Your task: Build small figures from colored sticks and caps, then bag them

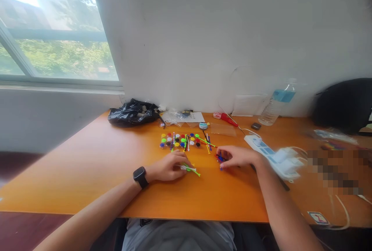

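Note:
My left hand [171, 166], a watch on its wrist, rests low over the table with its fingers closed around thin green and white plastic sticks [192, 169]. Their ends poke out to the right. Opposite it, my right hand [234, 155] has thumb and fingers curled together on a small bunch of blue and red plastic sticks [221, 159], partly hidden by the fingers. Beyond both hands lie rows of small round pots [177, 141] in yellow, red, white, blue, green and black. More coloured sticks [208, 145] lie across and beside the pots.
A black plastic bag [133, 113] sits at the back left, beside clear wrapping and paper [186, 117]. Rightward are a red-handled tool [229, 119], a water bottle [276, 104], a white power strip [266, 151] with cables, and a black bag [344, 105]. The table's front edge is near my body.

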Tool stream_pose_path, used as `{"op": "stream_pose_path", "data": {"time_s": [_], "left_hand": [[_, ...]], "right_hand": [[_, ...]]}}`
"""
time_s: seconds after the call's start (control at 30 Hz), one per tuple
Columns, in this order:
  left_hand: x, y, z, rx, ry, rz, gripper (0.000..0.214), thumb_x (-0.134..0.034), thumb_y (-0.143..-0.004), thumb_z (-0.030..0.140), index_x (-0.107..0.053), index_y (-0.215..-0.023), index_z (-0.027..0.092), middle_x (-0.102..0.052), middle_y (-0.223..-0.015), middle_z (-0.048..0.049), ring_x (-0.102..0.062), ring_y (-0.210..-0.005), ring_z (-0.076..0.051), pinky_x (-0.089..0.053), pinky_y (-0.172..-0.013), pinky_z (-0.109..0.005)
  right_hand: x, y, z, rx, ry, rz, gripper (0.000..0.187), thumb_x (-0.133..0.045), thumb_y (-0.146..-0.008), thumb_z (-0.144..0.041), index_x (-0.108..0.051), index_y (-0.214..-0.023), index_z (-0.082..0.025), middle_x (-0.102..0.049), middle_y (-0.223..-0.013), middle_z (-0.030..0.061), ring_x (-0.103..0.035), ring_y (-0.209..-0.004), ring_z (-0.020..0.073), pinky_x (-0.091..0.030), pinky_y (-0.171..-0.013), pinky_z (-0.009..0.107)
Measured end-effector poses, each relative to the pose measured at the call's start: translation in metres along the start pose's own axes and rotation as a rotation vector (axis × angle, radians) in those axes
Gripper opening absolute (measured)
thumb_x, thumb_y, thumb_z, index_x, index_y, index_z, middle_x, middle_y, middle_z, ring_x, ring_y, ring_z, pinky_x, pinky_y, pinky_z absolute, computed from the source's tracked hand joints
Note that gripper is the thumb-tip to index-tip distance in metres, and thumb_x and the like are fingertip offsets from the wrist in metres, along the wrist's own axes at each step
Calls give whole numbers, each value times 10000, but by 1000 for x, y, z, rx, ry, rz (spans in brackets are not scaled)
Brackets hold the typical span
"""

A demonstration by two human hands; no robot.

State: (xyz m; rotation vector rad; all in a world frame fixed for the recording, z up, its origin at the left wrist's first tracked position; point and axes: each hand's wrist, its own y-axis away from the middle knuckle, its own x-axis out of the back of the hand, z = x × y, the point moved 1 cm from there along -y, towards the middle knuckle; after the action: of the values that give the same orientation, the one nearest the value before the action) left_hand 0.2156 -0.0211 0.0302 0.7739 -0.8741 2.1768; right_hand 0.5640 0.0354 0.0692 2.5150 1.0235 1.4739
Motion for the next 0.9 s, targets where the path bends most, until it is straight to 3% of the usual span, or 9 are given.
{"op": "stream_pose_path", "data": {"time_s": [0.27,0.43,0.63,0.77,0.9], "left_hand": [[-2,0,1,3,30,9,244,-602,-1008,292,-784,-1166,259,-682,-1195,-117,-655,-1078,-250,-531,-1007,-400],[-3,-1,1,-18,97,28,240,-640,-991,299,-759,-1190,240,-705,-1191,-121,-670,-1095,-253,-541,-1006,-391],[-6,-1,-8,31,131,105,254,-709,-947,318,-715,-1174,204,-723,-1156,-118,-680,-1006,-230,-566,-898,-347],[-5,1,-12,79,95,173,348,-748,-915,336,-700,-1234,206,-722,-1134,-107,-662,-925,-212,-547,-790,-308],[-5,2,-9,100,121,162,364,-757,-907,342,-698,-1237,200,-722,-1126,-99,-645,-855,-182,-528,-721,-274]], "right_hand": [[-18,-6,-33,181,-49,-119,492,-859,-765,-527,-730,-1109,-200,-658,-884,13,-575,-786,167,-458,-673,256],[-41,-20,-59,323,-131,-62,420,-845,-810,-470,-720,-1109,-204,-625,-856,-5,-540,-757,148,-429,-642,242],[-59,-27,-80,410,-273,10,413,-832,-844,-448,-681,-1148,-213,-563,-800,-30,-501,-710,133,-397,-610,242],[-63,-29,-80,407,-340,47,512,-847,-831,-516,-627,-1200,-238,-572,-827,-34,-518,-714,134,-412,-611,242],[-66,-32,-77,405,-405,24,559,-856,-822,-518,-584,-1232,-252,-584,-844,-42,-531,-692,123,-423,-599,235]]}}
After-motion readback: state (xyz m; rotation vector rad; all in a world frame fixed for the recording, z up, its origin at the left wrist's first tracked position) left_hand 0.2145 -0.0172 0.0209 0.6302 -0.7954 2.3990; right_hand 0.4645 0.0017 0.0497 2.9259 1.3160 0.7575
